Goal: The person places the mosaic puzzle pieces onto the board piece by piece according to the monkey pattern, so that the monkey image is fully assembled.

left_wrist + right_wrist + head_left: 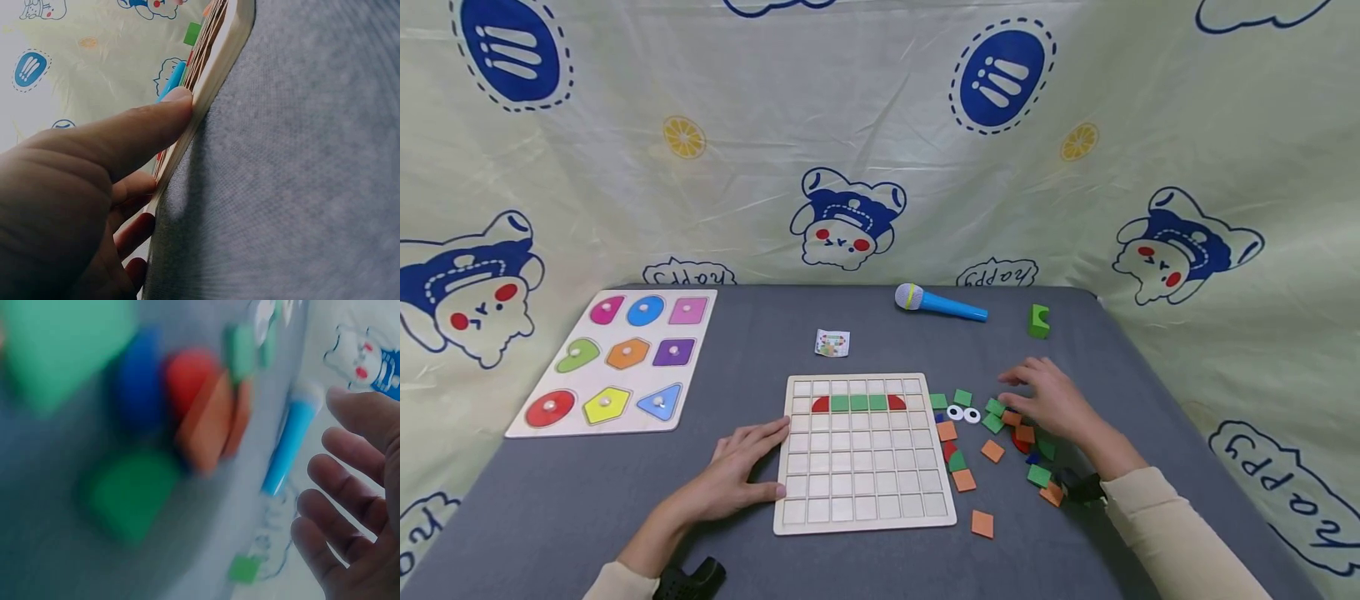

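Note:
A wooden grid board (865,467) lies on the table, its second row bearing red quarter-round pieces (821,404) at both ends of a green strip of squares (859,403). Along the board's left edge rest the thumb and fingertips of my left hand (737,467), extended against the rim; the left wrist view shows the thumb (156,122) touching the side. My right hand (1048,400) hovers over the loose pieces right of the board, fingers relaxed and apart, holding nothing. Beneath it lie green squares (992,423), orange squares (1025,434) and a red piece (1019,443).
A shape puzzle board (658,333) stands at the table's left. Behind the grid board are a small printed card (832,343), a blue toy microphone (951,307) and a green block (1039,322). Two white rings (963,413) and more orange squares (982,524) lie right of the board.

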Action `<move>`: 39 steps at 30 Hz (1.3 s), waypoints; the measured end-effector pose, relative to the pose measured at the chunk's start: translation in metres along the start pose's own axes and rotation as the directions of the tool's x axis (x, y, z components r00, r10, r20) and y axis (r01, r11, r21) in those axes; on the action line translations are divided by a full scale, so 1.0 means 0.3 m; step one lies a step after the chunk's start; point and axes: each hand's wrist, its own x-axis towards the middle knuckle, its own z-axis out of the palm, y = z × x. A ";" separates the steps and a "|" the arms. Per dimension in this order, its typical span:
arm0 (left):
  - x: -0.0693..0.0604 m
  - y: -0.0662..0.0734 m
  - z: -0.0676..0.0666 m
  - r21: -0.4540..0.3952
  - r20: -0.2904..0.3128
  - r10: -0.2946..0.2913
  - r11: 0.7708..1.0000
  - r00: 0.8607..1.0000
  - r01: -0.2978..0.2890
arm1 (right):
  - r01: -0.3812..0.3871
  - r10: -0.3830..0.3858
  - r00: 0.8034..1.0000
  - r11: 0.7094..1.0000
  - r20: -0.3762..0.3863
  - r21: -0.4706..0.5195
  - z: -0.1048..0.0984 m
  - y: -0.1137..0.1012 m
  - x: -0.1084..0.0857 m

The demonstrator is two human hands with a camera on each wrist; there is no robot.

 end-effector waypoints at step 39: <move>-0.001 0.004 -0.001 -0.001 0.000 0.002 1.000 1.000 -0.002 | 0.049 -0.038 0.985 0.997 0.167 -0.066 0.031 0.157 -0.016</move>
